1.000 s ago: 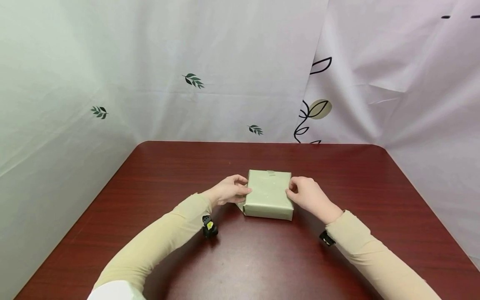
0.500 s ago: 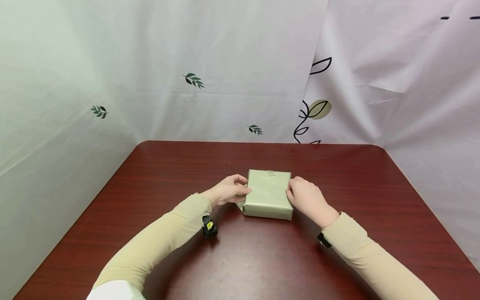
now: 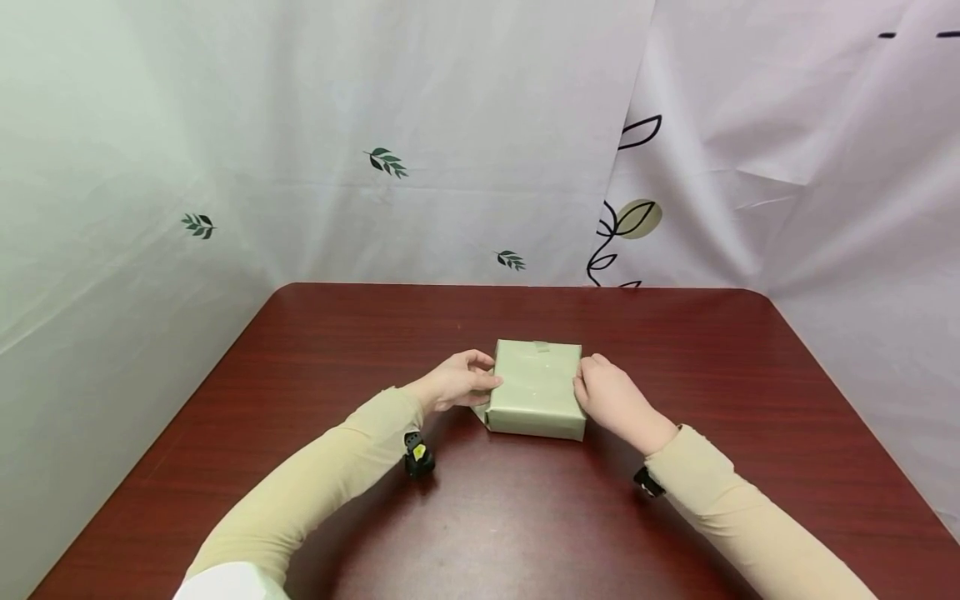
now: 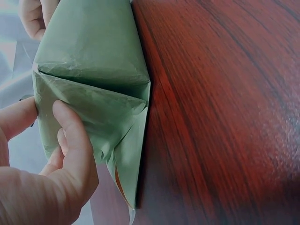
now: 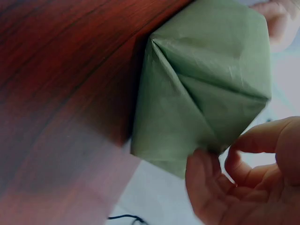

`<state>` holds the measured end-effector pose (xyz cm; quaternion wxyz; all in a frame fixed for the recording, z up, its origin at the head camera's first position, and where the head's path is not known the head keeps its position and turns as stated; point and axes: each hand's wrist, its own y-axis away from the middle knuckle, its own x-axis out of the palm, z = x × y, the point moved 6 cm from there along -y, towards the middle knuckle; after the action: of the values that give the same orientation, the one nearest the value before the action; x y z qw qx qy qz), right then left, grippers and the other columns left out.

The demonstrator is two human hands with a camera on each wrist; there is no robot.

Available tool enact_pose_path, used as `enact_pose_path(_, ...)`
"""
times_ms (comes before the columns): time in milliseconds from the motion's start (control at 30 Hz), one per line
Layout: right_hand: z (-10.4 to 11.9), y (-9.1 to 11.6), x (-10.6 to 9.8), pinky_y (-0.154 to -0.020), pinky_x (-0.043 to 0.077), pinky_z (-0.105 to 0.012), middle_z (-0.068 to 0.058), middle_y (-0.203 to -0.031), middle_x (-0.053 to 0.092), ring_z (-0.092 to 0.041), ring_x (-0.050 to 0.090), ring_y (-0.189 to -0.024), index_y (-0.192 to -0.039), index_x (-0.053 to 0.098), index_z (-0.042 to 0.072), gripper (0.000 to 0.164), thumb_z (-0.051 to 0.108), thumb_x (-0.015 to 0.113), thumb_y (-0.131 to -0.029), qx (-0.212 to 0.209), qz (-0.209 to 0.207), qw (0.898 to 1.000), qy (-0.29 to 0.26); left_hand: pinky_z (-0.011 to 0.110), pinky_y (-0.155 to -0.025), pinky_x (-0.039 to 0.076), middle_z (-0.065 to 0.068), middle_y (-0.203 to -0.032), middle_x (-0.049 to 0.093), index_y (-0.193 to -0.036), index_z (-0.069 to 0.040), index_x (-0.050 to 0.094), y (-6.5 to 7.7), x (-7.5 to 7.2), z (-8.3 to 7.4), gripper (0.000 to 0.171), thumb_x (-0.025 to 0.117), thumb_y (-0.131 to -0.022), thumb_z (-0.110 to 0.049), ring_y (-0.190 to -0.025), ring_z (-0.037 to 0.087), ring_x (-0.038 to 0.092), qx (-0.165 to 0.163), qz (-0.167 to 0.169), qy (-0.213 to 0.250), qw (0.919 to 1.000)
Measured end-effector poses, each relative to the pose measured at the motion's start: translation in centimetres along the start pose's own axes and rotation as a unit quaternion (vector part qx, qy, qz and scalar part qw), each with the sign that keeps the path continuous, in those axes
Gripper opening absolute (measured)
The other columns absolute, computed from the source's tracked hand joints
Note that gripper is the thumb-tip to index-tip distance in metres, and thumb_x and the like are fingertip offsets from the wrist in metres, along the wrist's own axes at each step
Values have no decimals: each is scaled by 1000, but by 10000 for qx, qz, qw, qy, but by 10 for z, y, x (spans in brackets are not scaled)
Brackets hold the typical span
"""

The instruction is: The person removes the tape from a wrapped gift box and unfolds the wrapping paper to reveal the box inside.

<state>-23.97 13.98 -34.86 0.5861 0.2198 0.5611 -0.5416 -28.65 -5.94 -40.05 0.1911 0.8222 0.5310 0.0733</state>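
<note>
A flat box wrapped in pale green paper point(image 3: 536, 383) lies on the table, with a small strip of tape point(image 3: 542, 347) near its far top edge. At its left end my left hand point(image 3: 459, 382) holds the edge, thumb on top. The left wrist view shows its bent fingers against a folded paper flap point(image 4: 93, 110); the flap's lower part sticks out loosely. My right hand point(image 3: 618, 404) grips the right end with curled fingers. In the right wrist view its fingertips meet at the edge of the triangular fold point(image 5: 168, 103); the exact contact is blurred.
The dark red wooden table point(image 3: 480, 517) extends all around the box. White curtains point(image 3: 450, 100) with leaf prints hang behind it and at both sides. A black wrist device point(image 3: 418, 454) hangs under the left sleeve, another point(image 3: 648, 482) under the right.
My right hand has turned slightly and its fingers have closed in along the box's right edge. The left hand and the box have stayed practically still.
</note>
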Motion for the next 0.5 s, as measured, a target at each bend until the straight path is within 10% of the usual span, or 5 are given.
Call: enact_pose_path(500,-36,3,9,-61,42,-27,-7,-69,55,-14,51,-63,-86,55,1,12,7,48,-94,864,874,9748,-1863,40,-92,51,12,-107,52,-131,2,41,0,0,0,43,59,-92,-5,-90,16,58,-8,25,-15,10000)
